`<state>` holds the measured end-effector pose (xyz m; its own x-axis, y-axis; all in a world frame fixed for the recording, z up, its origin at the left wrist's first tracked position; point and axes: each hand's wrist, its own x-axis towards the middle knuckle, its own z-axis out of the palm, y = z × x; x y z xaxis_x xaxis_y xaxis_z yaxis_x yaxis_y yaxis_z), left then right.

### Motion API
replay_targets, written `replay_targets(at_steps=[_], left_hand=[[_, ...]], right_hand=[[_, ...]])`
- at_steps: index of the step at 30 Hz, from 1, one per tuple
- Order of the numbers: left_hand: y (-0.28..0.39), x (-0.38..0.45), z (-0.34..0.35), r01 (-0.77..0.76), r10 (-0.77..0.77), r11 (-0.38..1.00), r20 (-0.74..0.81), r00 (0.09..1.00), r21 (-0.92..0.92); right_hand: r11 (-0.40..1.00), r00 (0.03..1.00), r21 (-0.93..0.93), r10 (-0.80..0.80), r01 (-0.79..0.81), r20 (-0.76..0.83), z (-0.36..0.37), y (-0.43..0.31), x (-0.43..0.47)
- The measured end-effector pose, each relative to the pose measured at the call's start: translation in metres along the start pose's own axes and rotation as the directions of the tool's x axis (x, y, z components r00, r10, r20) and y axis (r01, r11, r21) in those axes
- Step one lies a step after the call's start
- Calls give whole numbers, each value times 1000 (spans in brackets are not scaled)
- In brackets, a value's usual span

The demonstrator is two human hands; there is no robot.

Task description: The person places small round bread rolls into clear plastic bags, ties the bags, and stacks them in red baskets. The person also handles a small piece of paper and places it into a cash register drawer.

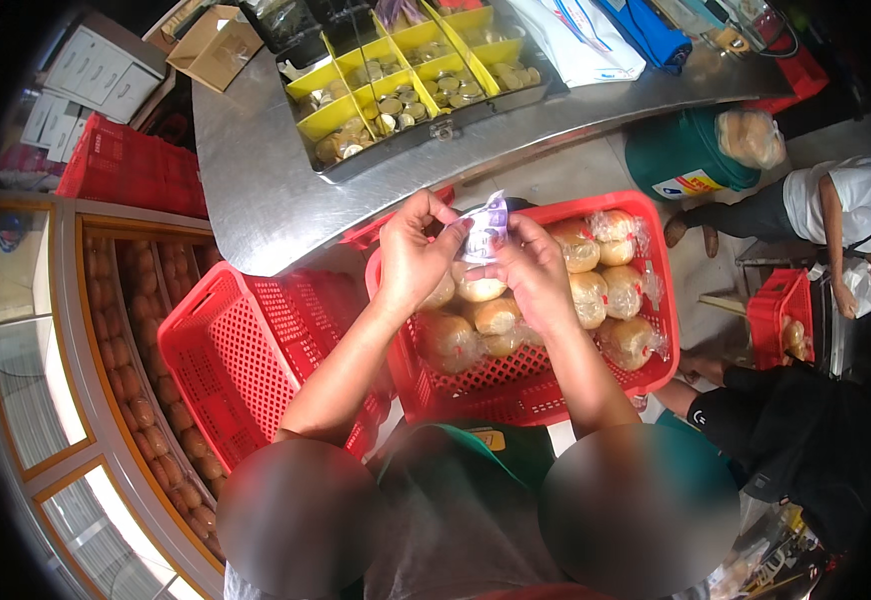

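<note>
A creased purple banknote (486,229) is pinched between both my hands, above a red plastic crate. My left hand (422,244) grips the note's left side with thumb and fingers. On its right side, my right hand (531,266) holds it the same way. Below lies the red crate (495,401) with several bread rolls (447,341) in clear knotted bags; my forearms hide part of them. Just beyond the hands, on a steel table, sits an open black cash box (330,176) with yellow dividers (405,79) and coins (398,105) sorted in its compartments.
The steel table (244,180) has a rounded corner near my left arm. Red crates (233,360) stand at left, beside a glass-fronted bread cabinet (79,337). A white plastic bag (593,45) lies by the cash box. A green bin (675,154) and two people (867,199) are at right.
</note>
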<state>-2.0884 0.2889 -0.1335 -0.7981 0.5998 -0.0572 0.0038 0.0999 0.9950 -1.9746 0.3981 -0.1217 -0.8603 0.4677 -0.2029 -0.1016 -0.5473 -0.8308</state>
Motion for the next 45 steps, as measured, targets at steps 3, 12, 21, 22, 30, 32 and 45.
replay_targets(at_steps=[3, 12, 21, 22, 30, 32, 45], left_hand=[[-7, 5, -6, -232, 228, 972, 102, 968, 37], [31, 8, -26, 82, -54, 995, 391, 919, -56], [75, 10, -21, -658, 433, 566, 501, 750, 496], [77, 9, -21, -649, 406, 549, 511, 758, 527], [93, 84, -60, -453, 524, 750, -14, 852, 481], [109, 125, -83, -328, 568, 765, -340, 750, 555], [77, 280, -93, -167, 661, 648, -440, 608, 743]], right_hand=[[960, 997, -273, -69, 61, -20, 0, 6, 0], [954, 996, -295, -69, 51, -53, -15, -11, 0], [602, 975, -775, -209, 191, 78, -11, -1, 3], [531, 971, -819, -206, 216, 123, -6, -7, 4], [753, 992, -650, -123, 103, 16, -17, -24, 4], [780, 994, -625, -83, 23, -68, -29, -22, -6], [862, 953, -474, 34, -180, -300, -89, -4, -56]])
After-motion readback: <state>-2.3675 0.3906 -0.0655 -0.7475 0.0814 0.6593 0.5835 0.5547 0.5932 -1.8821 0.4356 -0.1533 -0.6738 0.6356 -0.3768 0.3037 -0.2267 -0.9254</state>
